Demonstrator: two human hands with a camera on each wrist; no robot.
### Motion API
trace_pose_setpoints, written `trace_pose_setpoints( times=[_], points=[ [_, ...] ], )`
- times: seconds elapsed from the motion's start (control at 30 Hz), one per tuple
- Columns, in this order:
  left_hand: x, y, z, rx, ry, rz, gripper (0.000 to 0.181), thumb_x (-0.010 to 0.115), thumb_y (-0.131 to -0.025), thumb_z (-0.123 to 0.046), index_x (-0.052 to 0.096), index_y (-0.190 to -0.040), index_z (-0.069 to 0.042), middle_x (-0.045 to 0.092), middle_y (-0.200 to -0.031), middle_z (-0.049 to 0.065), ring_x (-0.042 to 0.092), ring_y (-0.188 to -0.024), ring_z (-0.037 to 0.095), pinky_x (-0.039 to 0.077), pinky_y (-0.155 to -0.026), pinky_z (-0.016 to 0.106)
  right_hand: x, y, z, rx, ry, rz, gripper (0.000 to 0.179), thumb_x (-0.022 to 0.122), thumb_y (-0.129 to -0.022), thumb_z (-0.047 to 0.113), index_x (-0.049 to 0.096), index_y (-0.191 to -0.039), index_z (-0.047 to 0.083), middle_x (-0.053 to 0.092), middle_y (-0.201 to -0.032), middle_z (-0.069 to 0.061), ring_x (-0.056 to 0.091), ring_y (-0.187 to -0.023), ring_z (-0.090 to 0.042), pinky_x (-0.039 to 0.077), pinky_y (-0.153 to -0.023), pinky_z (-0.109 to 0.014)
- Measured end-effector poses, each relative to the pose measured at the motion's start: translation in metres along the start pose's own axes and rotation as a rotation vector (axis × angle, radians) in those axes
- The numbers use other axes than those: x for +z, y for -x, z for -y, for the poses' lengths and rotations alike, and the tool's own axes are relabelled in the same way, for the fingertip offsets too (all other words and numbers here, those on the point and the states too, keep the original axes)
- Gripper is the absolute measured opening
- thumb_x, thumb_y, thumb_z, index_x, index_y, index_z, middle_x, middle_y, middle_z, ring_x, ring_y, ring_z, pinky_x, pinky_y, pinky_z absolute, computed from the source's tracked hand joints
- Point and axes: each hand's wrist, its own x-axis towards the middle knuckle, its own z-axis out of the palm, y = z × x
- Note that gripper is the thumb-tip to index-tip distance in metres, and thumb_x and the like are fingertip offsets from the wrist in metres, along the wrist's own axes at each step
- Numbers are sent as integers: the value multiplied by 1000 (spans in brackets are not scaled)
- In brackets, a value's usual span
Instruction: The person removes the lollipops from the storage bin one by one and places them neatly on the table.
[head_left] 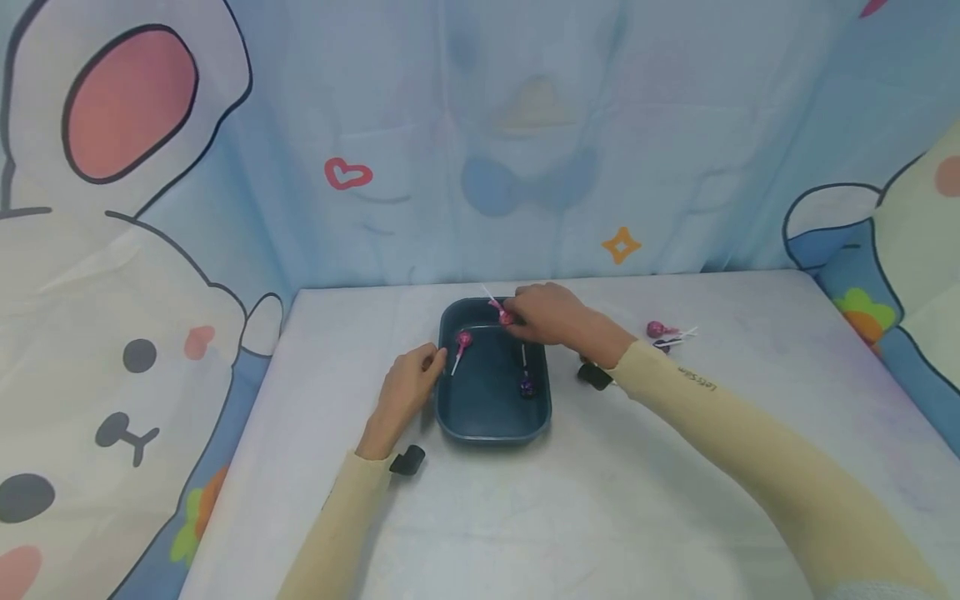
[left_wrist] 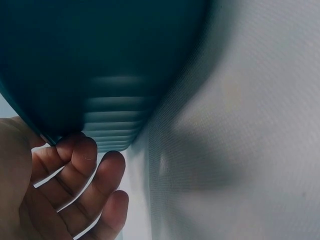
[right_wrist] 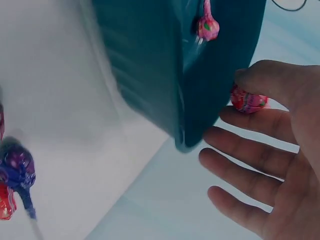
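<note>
A dark teal rectangular tray (head_left: 493,417) stands on the table. My left hand (head_left: 408,379) grips its left rim; in the left wrist view the fingers (left_wrist: 107,175) curl against the outer wall, with the thumb mostly hidden. Over the tray's far right corner, my right hand (head_left: 551,315) pinches a red-wrapped lollipop (right_wrist: 248,100) by its candy between thumb and forefinger. Its white stick (head_left: 487,293) points up and away to the left. Inside the tray lie a pink lollipop (head_left: 464,338) on the left and a purple one (head_left: 527,387) on the right.
On the table right of the tray lie a pink-red lollipop (head_left: 656,329) and a dark purple lollipop (right_wrist: 17,162), with another red one (right_wrist: 6,202) beside it. A printed blue curtain (head_left: 525,233) hangs behind the table's back edge.
</note>
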Motion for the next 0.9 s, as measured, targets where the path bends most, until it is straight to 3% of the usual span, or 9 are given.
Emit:
trace_pose_setpoints(
  times=[0.2, 0.33, 0.6, 0.77, 0.9],
  points=[
    [-1, 1, -1, -5, -1, 5, 33, 46, -94, -40, 50, -71, -17, 49, -61, -1, 47, -55, 14, 36, -49, 28, -3, 5, -16, 51, -56, -30, 19, 61, -86, 34, 61, -91, 15, 52, -73, 0, 46, -62, -15, 37, -55, -30],
    [-1, 1, -2, -4, -8, 3, 35, 44, -94, -42, 50, -71, -17, 49, -61, -1, 47, -56, 14, 35, -50, 27, -3, 8, -28, 121, -86, -20, 22, 61, -85, 32, 61, -98, 15, 58, -82, -2, 51, -68, -17, 45, -62, -31],
    [-1, 2, -2, -3, 5, -5, 31, 47, -94, -38, 49, -70, -17, 49, -61, -1, 47, -55, 15, 35, -49, 28, 22, 16, -72, 216, -139, -24, 24, 63, -84, 31, 64, -97, 11, 64, -90, -7, 57, -77, -20, 48, -70, -38],
    [0, 2, -2, -6, 11, -4, 31, 48, -94, -37, 50, -71, -17, 49, -62, -1, 47, -56, 15, 35, -50, 28, 39, 25, -93, 297, -151, 78, 29, 63, -84, 29, 63, -100, 5, 63, -90, -8, 55, -77, -22, 47, -74, -39],
    [0, 2, -1, -10, 12, 2, 32, 46, -94, -40, 50, -72, -17, 49, -63, -1, 48, -57, 14, 36, -50, 27, 46, 32, -105, 327, -155, 161, 22, 59, -86, 28, 62, -89, 6, 60, -80, -7, 50, -69, -20, 44, -66, -36]
  ],
)
